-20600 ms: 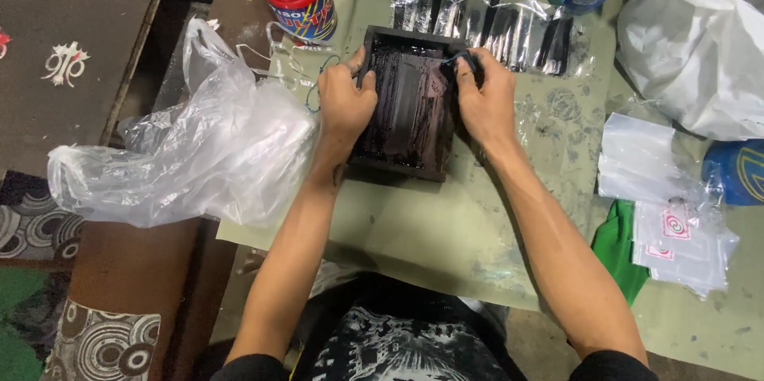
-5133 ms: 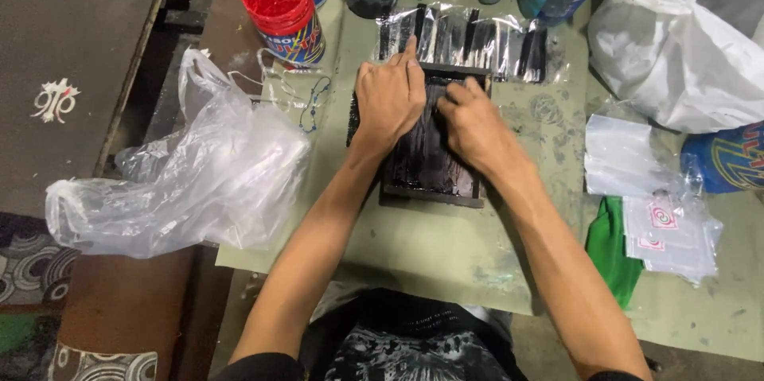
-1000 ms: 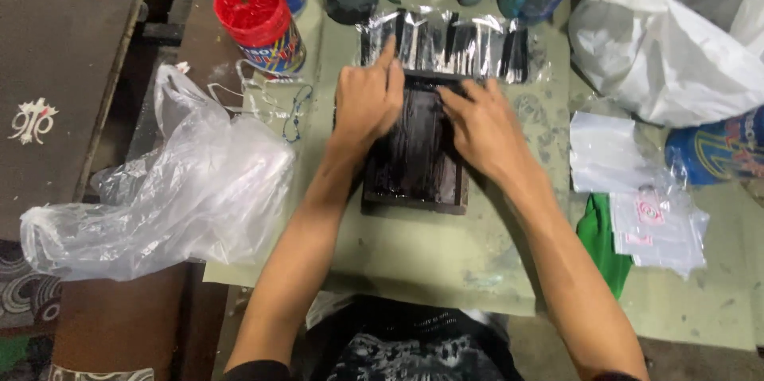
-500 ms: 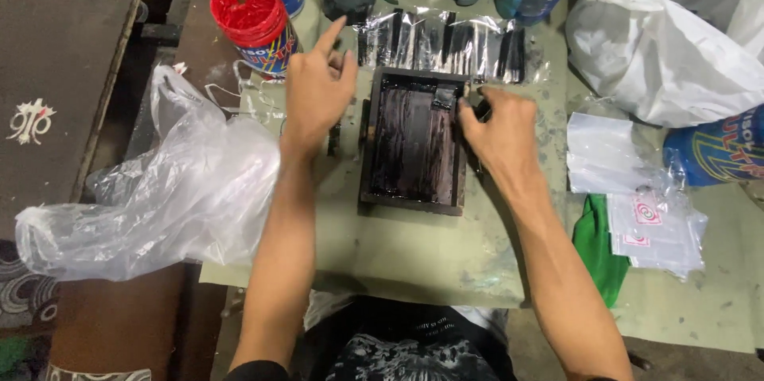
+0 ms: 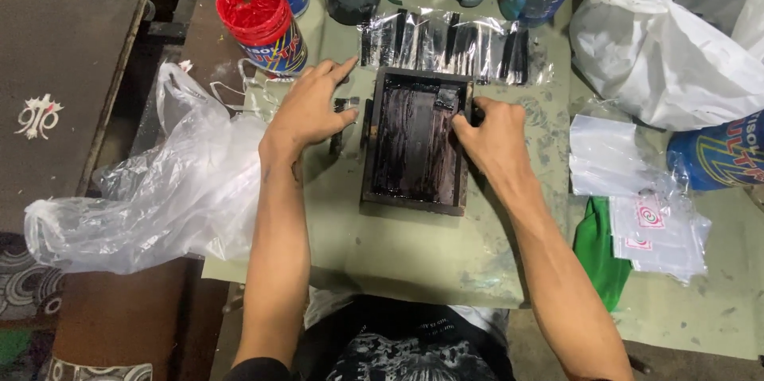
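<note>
1. Black ink coats the inside of the small framed screen (image 5: 415, 141), which lies flat on the green-grey work mat (image 5: 414, 258) between my two hands, so it needs no support from below.
2. My right hand (image 5: 492, 136) rests on the frame's right edge, fingers curled narrowly around a small dark tool (image 5: 455, 104) at the upper right corner. I judge this grip pins the frame against sliding; what exactly the tool is, I cannot tell.
3. My left hand (image 5: 312, 107) lies open and flat, fingers spread wide, just left of the frame and apart from it. It holds nothing. A thin dark stick (image 5: 340, 122) lies partly under its fingertips.
4. Beyond both hands, a strip of clear film with black stripes (image 5: 446, 48) lies touching the frame's far edge, close enough to reach without shifting the frame.
5. Beyond the left hand stands a red-lidded ink can (image 5: 263, 21); further jars line the far edge, kept off the printing area.
6. Left of the left forearm, a crumpled clear plastic bag (image 5: 163, 194) hangs over the mat's edge.
7. Right of the right forearm lie small clear printed packets (image 5: 656, 230) over a green cloth (image 5: 598, 258), and beyond them a white bag (image 5: 668, 55), well apart from the wet ink.
</note>
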